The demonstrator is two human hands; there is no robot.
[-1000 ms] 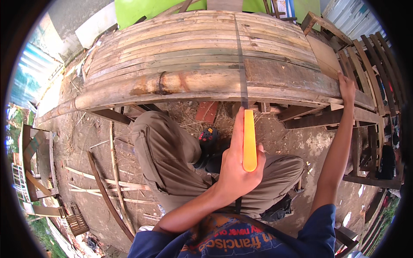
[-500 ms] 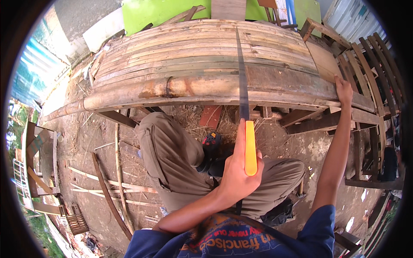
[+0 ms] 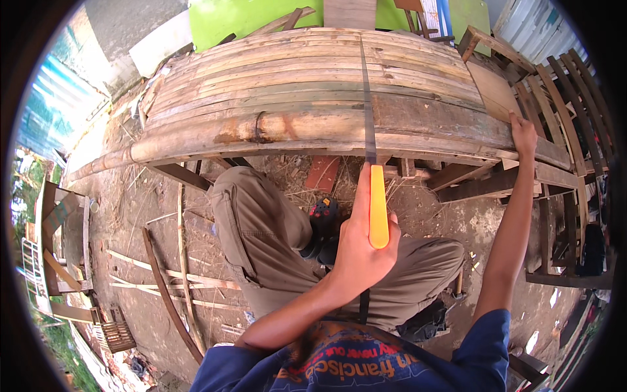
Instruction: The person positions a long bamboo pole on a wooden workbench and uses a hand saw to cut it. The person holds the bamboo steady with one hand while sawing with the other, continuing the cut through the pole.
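Note:
My left hand (image 3: 362,251) is wrapped round the yellow handle of a handsaw (image 3: 378,212), index finger stretched along it. The long, thin blade points away from me over the slatted bamboo tabletop (image 3: 261,75). It meets the front edge where a thick bamboo pole (image 3: 304,127) adjoins a dark wooden plank (image 3: 444,120). How deep the teeth sit, I cannot tell. To the right, my right hand (image 3: 523,136) grips the plank near its right end, the arm held straight.
Beneath the tabletop my knees are bent over a dirt floor. Bamboo strips (image 3: 186,281) and a curved dark strip (image 3: 170,300) lie at left. A hammer (image 3: 459,284) lies right of my leg. Slatted wooden furniture (image 3: 568,104) stands at right, a slatted crate (image 3: 115,332) at lower left.
My left hand has pushed the handsaw forward, away from me, so its handle is nearer the table edge. My right hand stays at the same place on the plank.

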